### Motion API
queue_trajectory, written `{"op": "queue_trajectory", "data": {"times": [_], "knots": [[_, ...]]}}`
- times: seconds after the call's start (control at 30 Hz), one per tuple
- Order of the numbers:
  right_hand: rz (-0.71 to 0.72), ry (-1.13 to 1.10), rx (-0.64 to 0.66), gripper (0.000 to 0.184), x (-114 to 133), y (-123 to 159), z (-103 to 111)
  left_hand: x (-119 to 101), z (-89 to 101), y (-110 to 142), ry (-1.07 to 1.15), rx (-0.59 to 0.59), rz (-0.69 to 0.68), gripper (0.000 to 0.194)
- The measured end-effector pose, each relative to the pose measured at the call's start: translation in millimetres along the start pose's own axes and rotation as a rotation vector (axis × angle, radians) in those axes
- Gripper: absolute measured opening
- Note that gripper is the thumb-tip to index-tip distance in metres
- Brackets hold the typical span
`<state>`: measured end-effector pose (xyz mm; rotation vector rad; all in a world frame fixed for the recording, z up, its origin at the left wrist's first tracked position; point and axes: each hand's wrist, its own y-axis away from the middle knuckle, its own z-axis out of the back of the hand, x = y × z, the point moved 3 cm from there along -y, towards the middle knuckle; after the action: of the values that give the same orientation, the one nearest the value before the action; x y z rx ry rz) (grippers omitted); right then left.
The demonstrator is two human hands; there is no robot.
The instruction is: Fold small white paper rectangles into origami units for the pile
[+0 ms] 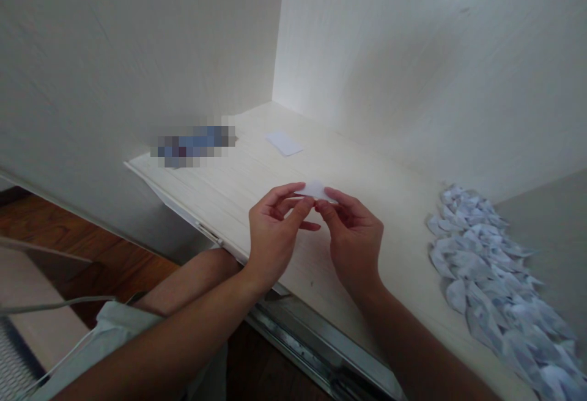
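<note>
A small piece of white paper (314, 189) is held up over the desk between my two hands. My left hand (277, 224) pinches its left side with thumb and fingers, the lower fingers curled loosely below. On the right side, my right hand (355, 230) pinches the same paper, and both thumb tips meet at its near edge. Whether the paper is folded I cannot tell. Beyond the hands, a flat stack or sheet of white paper (284, 143) lies on the white desk top (367, 175).
Along the right side lies a long heap of folded white paper pieces (486, 272). A blurred-out bluish object (195, 146) rests at the far left of the desk. Walls (389, 52) rise behind and to the left. A metal drawer rail (302, 340) runs under the near edge.
</note>
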<state>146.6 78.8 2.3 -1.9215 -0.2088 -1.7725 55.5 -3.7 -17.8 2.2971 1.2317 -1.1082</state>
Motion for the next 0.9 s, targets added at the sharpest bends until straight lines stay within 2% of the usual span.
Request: {"op": "queue_trajectory", "data": {"times": [0.23,0.43,0.57,0.9], "knots": [[0.028,0.088,-0.016,0.025,-0.2,0.7,1.4,3.0,0.0,-1.0,0.003,-0.034,0.048,0.026],[0.027,0.152,-0.057,0.031,-2.6,1.0,3.8,3.1,-3.7,0.6,-0.079,-0.094,0.103,0.028],[0.039,0.193,-0.109,0.037,-4.3,1.0,5.5,1.0,-6.0,1.3,-0.169,-0.108,0.079,0.02],[0.08,0.292,-0.22,0.023,-1.1,5.8,7.9,-4.2,-6.9,10.5,-0.413,-0.118,-0.059,0.011]]}}
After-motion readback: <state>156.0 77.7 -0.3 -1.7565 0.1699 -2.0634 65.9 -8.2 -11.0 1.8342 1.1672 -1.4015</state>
